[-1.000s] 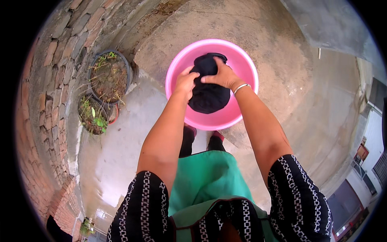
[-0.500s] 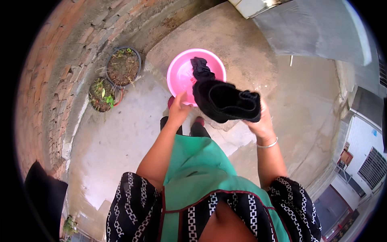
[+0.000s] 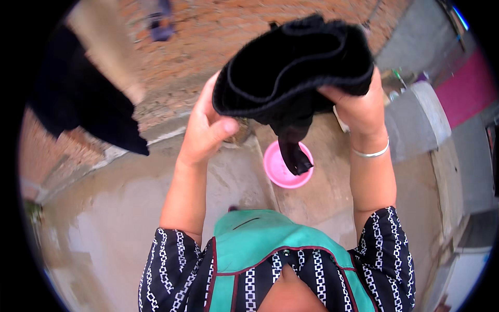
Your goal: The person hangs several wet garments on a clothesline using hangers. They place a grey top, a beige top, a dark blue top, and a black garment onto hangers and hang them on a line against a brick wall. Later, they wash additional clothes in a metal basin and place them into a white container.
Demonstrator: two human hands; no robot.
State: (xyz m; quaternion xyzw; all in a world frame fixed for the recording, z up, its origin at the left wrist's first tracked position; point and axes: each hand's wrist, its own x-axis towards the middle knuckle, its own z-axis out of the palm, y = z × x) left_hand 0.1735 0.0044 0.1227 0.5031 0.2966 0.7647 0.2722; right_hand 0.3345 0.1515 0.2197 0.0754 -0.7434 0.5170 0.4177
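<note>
Raised in front of me is a pair of black trousers [image 3: 299, 112], its wide waistband opening facing up toward me. My right hand [image 3: 364, 106] grips the band's right side, thumb over the edge. At the left corner my left hand [image 3: 204, 127] holds on, its fingers partly hidden behind the cloth and its thumb out in front. A narrow dark end of cloth hangs below, in line with the pink basin [image 3: 270, 166] on the ground, and covers part of it. I cannot tell whether the cloth touches the basin.
A brick wall [image 3: 192, 36] runs along the far side. Dark cloth [image 3: 88, 99] hangs at the left, and a small purple item [image 3: 161, 23] hangs against the wall. At the right lie a grey sheet [image 3: 416, 122] and a magenta surface [image 3: 468, 88]. The concrete ground [image 3: 130, 208] looks wet.
The black trousers have come up, away from the basin and closer to me, with the waistband spread wider. My left hand, apart from them before, is now at their left edge. The view has tilted up.
</note>
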